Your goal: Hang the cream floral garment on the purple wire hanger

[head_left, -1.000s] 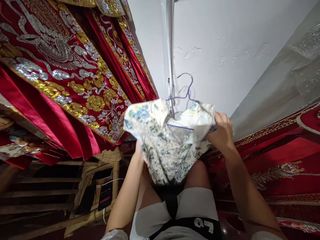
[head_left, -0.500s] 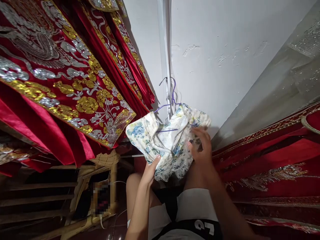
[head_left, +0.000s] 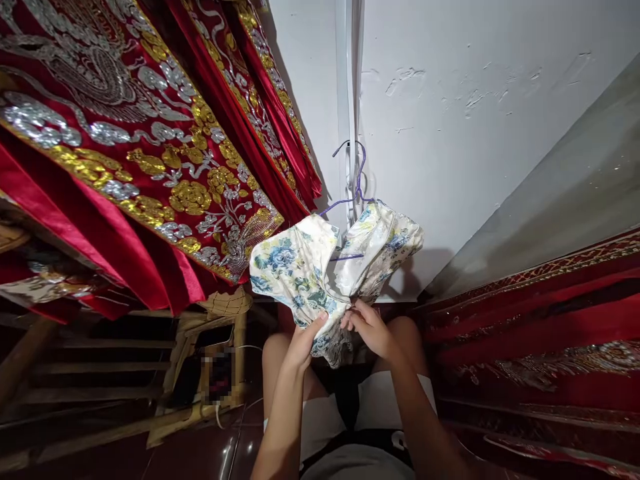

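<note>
A small cream garment with blue and green flowers point(head_left: 310, 267) hangs bunched on a purple wire hanger point(head_left: 356, 180), in front of a white wall. My left hand point(head_left: 303, 343) grips the garment's lower edge from the left, fingers closed on the cloth. My right hand point(head_left: 370, 328) pinches the same lower edge from the right, close beside the left hand. Both hands meet under the hanger, above my knees. The hanger's lower bar shows as a purple line between the garment's two halves.
Red garments with gold and silver embroidery point(head_left: 150, 147) hang at the left. More red embroidered cloth point(head_left: 540, 333) lies at the right. A bamboo rack point(head_left: 200, 373) with a phone on a cable stands at lower left. A white pipe point(head_left: 347, 100) runs up the wall.
My right hand came down from the garment's right shoulder to its lower edge, next to my left hand. The garment is now gathered narrower, and the hanger hook has turned.
</note>
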Available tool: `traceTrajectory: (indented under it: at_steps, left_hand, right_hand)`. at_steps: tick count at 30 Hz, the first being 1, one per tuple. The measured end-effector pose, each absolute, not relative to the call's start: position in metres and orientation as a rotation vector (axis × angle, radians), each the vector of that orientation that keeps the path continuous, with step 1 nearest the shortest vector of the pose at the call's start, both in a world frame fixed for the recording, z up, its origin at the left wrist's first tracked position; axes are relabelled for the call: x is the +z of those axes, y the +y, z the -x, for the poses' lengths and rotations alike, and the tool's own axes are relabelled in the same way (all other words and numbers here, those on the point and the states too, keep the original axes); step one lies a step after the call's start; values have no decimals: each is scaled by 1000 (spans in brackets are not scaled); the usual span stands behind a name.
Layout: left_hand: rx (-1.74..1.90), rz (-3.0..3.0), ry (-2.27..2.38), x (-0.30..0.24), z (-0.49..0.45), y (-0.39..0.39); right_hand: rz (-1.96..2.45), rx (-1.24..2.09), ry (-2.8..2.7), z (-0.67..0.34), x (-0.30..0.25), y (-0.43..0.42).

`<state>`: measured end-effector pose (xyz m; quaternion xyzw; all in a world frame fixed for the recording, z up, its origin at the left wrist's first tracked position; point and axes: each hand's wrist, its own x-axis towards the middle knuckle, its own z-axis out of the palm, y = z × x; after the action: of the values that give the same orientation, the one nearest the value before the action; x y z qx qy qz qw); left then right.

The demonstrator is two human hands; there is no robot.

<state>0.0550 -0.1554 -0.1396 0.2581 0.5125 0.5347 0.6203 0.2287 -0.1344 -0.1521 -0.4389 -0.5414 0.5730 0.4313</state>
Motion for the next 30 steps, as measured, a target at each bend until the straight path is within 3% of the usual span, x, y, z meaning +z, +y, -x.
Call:
traceTrajectory:
  at_steps: [6, 13, 17, 23, 30]
  left_hand:
    - [1183, -661, 1169, -140, -70, -156]
    - [1908, -1158, 1779, -183, -78, -161]
    - [1625, -1636, 1520, -210, -94, -160]
    - [1561, -1570, 1344, -206, -111, -151]
    - [1585, -1657, 1319, -203, -113, -151]
  right_hand:
    - [1056, 1447, -1301, -224, -155, -140]
    - [1169, 1411, -1152, -237, -153, -143]
    - [1177, 1469, -1193, -231, -150, -147]
    - [1178, 1512, -1188, -223, -145, -152]
    - [1123, 1118, -1106, -236, -69, -103]
